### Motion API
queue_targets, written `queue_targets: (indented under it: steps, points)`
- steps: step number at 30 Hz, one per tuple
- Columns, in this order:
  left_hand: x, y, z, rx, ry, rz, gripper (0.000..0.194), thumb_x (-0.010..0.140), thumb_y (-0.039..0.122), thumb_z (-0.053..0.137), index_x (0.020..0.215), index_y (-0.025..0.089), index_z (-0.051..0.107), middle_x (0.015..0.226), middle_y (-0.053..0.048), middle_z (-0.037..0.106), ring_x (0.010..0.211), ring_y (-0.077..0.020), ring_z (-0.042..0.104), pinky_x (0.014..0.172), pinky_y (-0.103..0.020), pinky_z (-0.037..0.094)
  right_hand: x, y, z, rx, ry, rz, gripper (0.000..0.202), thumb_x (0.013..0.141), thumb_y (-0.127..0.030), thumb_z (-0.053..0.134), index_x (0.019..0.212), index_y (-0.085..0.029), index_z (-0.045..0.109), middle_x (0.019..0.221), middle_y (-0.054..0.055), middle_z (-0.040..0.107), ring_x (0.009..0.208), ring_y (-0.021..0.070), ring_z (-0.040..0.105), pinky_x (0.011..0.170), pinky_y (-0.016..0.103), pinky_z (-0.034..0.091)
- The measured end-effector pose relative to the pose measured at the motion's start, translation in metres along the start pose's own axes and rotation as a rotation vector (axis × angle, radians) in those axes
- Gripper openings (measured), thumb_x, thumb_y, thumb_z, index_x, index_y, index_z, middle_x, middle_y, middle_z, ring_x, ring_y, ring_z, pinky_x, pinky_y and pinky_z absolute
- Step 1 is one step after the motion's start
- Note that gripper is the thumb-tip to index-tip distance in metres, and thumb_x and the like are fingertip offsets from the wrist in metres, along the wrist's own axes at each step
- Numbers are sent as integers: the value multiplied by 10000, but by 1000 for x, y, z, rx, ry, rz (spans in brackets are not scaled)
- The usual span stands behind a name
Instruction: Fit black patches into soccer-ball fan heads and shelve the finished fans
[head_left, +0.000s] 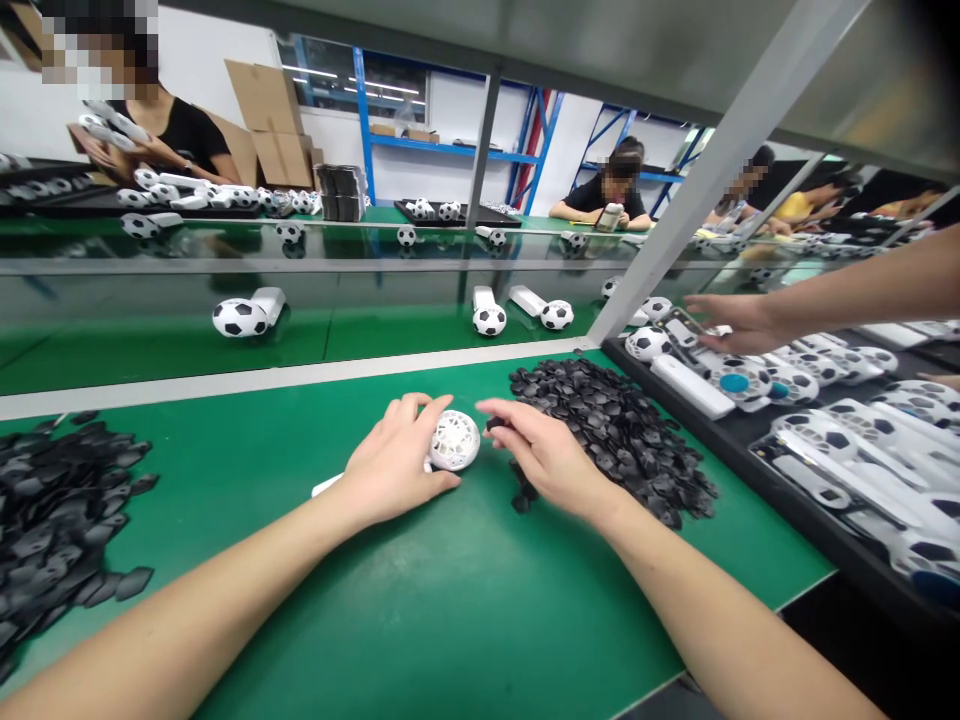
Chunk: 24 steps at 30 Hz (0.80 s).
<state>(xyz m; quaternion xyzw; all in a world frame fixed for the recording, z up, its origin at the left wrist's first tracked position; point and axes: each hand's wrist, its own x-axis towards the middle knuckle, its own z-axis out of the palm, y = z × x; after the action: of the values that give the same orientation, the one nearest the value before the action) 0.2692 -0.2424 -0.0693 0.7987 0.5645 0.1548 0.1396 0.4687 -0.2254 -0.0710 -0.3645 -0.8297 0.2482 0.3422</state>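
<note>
My left hand (401,455) is wrapped round a white handheld fan (455,441) with a round, openwork football-style head. The fan lies on the green bench, and the end of its handle pokes out behind my wrist. Just right of the fan head, my right hand (544,450) pinches a small black plastic piece (495,424) between thumb and fingertips, apart from the fan. Beside that hand spreads a pile of black pieces (600,430), a few of them partly under my fingers.
Another black pile (60,530) covers the left side. Football-patterned fans (241,317) lie on the conveyor (375,340) beyond the bench. At right, a black tray (780,515) holds many fans, with a co-worker's hand (739,325) over it. A grey post (675,220) stands beside the tray.
</note>
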Motion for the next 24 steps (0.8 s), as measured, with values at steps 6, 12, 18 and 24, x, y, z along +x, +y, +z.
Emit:
queue_targets:
  steps: [6,12,18,24]
  points:
    - [0,-2,2,-18,-11,18,799,654,408,632,1339,311,231,1276,-44,366,1156,-258,383,930,-402,390,-1,-5,0,-63,81,-74,139,868,-175,464,918,-196,593,863,36,593,815,153,568,749,284,460]
    - [1,-2,3,-15,-27,31,794,669,424,609,1349,300,219,1259,-49,408,1134,-259,427,909,-397,404,-6,-12,13,12,-1,-109,97,827,-147,551,892,-198,602,822,9,607,765,131,549,734,262,443]
    - [1,4,-3,8,-71,-4,739,697,558,538,1333,287,278,1231,-61,478,1060,-291,504,882,-448,405,-6,-8,24,38,16,-70,80,767,-120,620,775,-199,614,861,14,497,868,147,504,814,297,416]
    - [2,3,-5,-11,-82,-13,672,709,524,531,1300,273,331,1198,-64,501,1008,-284,537,808,-411,445,-5,2,29,96,87,65,201,724,-158,643,881,-205,526,1066,49,471,1033,192,463,818,325,444]
